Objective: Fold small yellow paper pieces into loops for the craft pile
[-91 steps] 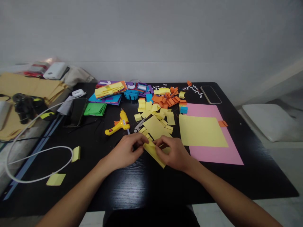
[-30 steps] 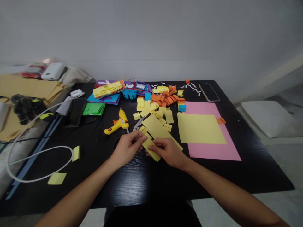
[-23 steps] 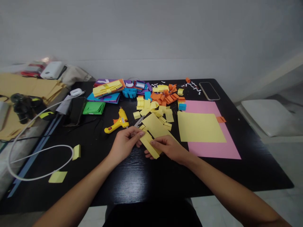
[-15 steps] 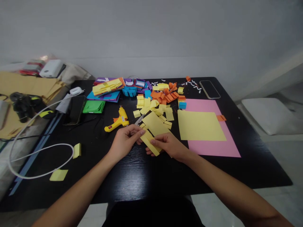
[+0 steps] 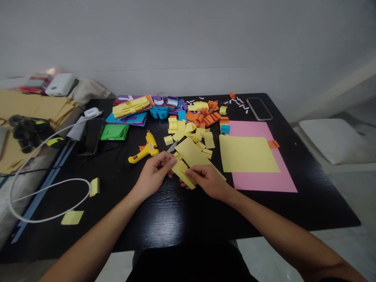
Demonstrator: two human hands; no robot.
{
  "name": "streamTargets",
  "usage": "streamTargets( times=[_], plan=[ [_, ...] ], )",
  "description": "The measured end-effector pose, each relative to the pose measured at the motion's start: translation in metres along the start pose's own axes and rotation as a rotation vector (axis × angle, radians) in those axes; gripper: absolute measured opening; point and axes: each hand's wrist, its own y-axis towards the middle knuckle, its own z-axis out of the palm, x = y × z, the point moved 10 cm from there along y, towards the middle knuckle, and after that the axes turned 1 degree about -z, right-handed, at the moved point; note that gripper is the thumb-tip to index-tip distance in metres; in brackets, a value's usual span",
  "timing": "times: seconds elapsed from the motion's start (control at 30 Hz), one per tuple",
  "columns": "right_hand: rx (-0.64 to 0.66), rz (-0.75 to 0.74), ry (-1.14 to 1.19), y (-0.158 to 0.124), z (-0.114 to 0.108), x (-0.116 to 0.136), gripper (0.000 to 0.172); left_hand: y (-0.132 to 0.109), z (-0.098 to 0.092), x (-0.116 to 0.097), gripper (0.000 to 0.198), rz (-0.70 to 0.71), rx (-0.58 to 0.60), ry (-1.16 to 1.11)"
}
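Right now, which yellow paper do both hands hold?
The narrow yellow strip: left hand pinches its far end, right hand its right edge. The wide yellow sheet, untouched, lies partly on the pink sheet.

Indoor papercraft work corner; whether home or workshop, cannot be told. One black wood-grained table [image 5: 164,225], far edge along a plain grey wall [image 5: 188,35]. On it, middle: one yellow glue gun [image 5: 151,144]; one pair of scissors [image 5: 172,146], handles out of sight; small yellow paper pieces [image 5: 181,126], cut and folded; orange paper pieces [image 5: 211,119], likewise. Far left of table: coloured paper bundles [image 5: 132,108], stacked. Right: one large pink sheet [image 5: 264,182]; beyond it, one phone [image 5: 259,109]. Left of scene: brown paper [image 5: 32,111], layered; one white cable [image 5: 38,222], looped. Right, past the table: one white cushion-like item [image 5: 327,140]. Near: pale glossy floor [image 5: 264,258].
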Motion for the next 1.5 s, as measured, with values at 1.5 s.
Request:
streamTargets(
  times=[1.5],
  plan=[
    [-0.034,0.042,0.233,0.005,-0.005,-0.012,0.039,-0.001,-0.036,-0.005,0.017,0.003,-0.221,0.084]
  ],
)
